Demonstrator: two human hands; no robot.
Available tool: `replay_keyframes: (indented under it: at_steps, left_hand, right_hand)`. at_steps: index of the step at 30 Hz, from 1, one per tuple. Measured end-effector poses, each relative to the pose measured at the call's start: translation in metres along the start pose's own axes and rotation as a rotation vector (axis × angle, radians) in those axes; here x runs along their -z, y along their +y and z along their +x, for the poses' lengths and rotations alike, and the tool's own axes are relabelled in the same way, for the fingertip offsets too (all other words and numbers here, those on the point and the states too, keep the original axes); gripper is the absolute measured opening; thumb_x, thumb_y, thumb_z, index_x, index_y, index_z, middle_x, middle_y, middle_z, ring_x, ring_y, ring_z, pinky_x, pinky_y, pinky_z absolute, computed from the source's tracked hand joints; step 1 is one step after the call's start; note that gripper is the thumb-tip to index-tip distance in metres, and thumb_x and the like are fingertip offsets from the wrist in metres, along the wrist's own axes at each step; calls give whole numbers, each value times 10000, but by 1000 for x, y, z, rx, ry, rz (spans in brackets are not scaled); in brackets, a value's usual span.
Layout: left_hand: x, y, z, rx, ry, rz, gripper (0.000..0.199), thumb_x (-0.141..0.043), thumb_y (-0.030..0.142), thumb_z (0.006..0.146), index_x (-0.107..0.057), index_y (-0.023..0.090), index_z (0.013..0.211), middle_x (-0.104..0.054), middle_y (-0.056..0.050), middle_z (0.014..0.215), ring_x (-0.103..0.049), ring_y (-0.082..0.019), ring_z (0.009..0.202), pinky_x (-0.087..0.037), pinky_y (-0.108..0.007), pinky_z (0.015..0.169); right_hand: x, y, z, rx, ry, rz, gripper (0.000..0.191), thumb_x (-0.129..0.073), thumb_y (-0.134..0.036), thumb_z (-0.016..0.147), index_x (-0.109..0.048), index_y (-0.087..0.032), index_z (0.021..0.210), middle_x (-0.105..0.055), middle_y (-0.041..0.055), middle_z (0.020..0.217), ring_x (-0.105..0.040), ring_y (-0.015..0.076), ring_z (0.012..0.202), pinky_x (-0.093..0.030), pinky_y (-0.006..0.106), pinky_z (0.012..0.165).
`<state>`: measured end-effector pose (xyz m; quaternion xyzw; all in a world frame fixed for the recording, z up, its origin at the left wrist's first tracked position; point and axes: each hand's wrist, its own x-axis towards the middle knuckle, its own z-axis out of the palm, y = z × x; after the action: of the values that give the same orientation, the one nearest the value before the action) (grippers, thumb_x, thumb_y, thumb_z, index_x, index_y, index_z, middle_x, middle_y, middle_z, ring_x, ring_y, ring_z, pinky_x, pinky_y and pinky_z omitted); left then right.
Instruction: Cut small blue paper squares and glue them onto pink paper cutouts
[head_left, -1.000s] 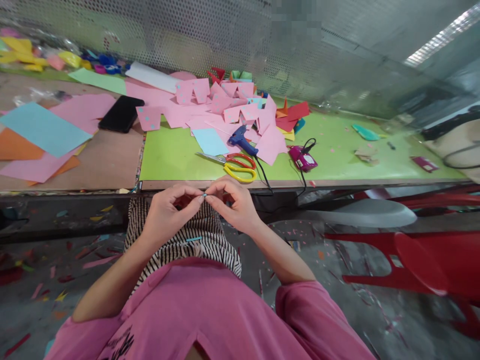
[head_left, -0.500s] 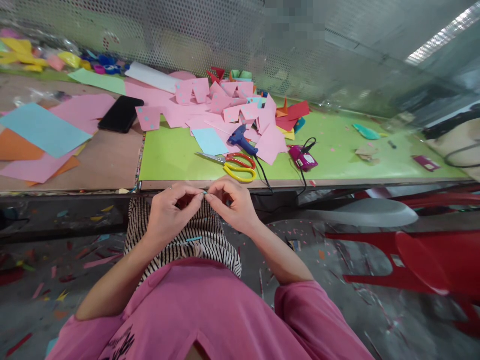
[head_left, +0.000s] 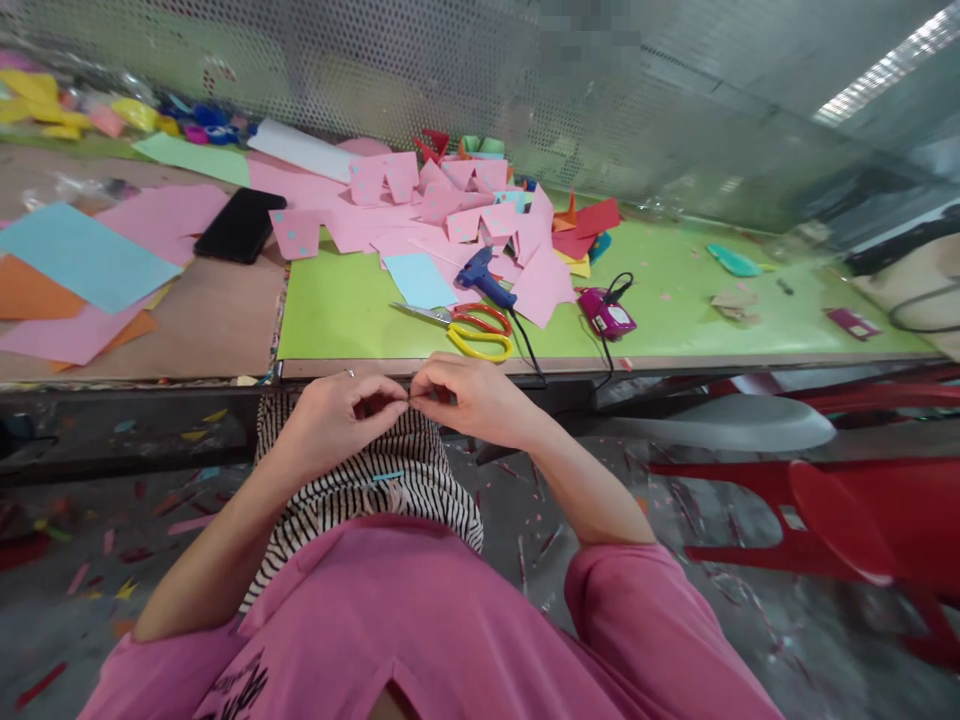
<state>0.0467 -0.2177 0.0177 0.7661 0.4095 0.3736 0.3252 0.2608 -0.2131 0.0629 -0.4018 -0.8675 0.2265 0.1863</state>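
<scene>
My left hand [head_left: 337, 420] and my right hand [head_left: 476, 402] meet fingertip to fingertip over my lap, just below the table edge. Both are closed in a pinch; whatever lies between the fingertips is too small to make out. A thin blue strip [head_left: 388, 477] rests on my striped trousers [head_left: 420, 460]. Beyond the hands, scissors [head_left: 480, 343] with red and yellow handles lie on the green table cover [head_left: 337, 320]. Behind them are a blue glue gun [head_left: 486, 279] and a light blue paper square [head_left: 420, 281].
Pink paper pieces [head_left: 375, 225] are heaped at the back, beside red paper [head_left: 592, 225]. A black phone [head_left: 241, 225] lies on the left, a magenta box [head_left: 606, 314] with a cable on the right. Red chairs [head_left: 862, 520] stand at the lower right.
Both hands have lowered and flattened slightly, and my right forearm has swung outward. The bit of blue seen between the fingertips before is now hidden.
</scene>
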Motion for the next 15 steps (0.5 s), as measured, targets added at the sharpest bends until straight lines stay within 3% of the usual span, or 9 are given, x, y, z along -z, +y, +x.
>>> replay_keyframes:
  at_steps: [4, 7, 9, 11, 12, 15]
  left_hand:
    - [1, -2, 4, 63, -39, -165, 131, -716, 356, 844, -780, 243, 823, -730, 6, 706, -560, -118, 562, -411, -247, 542]
    - [-1, -3, 6, 202, -1, -458, 136, -770, 348, 791, -757, 213, 783, -712, -6, 698, -576, -112, 575, -438, -228, 537]
    - [-2, -3, 7, 332, 34, -733, 172, -816, 351, 736, -727, 204, 751, -669, 7, 648, -572, -97, 560, -442, -204, 515]
    - [-2, -2, 9, 452, 58, -971, 240, -866, 363, 673, -695, 206, 733, -640, 21, 635, -562, -82, 547, -422, -177, 478]
    - [-2, -1, 9, 503, 71, -1057, 277, -889, 364, 641, -678, 207, 727, -644, 22, 656, -559, -75, 549, -413, -166, 464]
    - [0, 2, 11, 605, 94, -1225, 349, -930, 336, 589, -637, 203, 722, -682, 15, 761, -566, -61, 572, -406, -146, 445]
  right_hand:
    - [5, -2, 1, 31, -14, 32, 84, -624, -230, 943, -632, -199, 865, -630, 2, 813, -548, 129, 725, -399, 270, 673]
    - [12, 5, 2, 31, 25, 38, 144, -595, -308, 984, -656, -204, 905, -675, 20, 857, -591, 141, 750, -456, 284, 704]
    - [19, 20, 0, -51, 141, -88, 169, -550, -306, 1000, -681, -199, 992, -713, 74, 993, -641, 186, 874, -505, 341, 800]
    - [29, 43, -2, -194, 241, -332, 263, -488, -201, 977, -678, -168, 1155, -682, 163, 1229, -632, 276, 1112, -500, 455, 943]
    - [33, 56, -3, -276, 210, -430, 348, -488, -147, 932, -660, -146, 1234, -646, 193, 1318, -624, 309, 1154, -497, 495, 961]
    - [44, 86, -5, -394, -1, -516, 439, -519, -130, 842, -673, -155, 1252, -712, 169, 1185, -674, 308, 1021, -541, 491, 873]
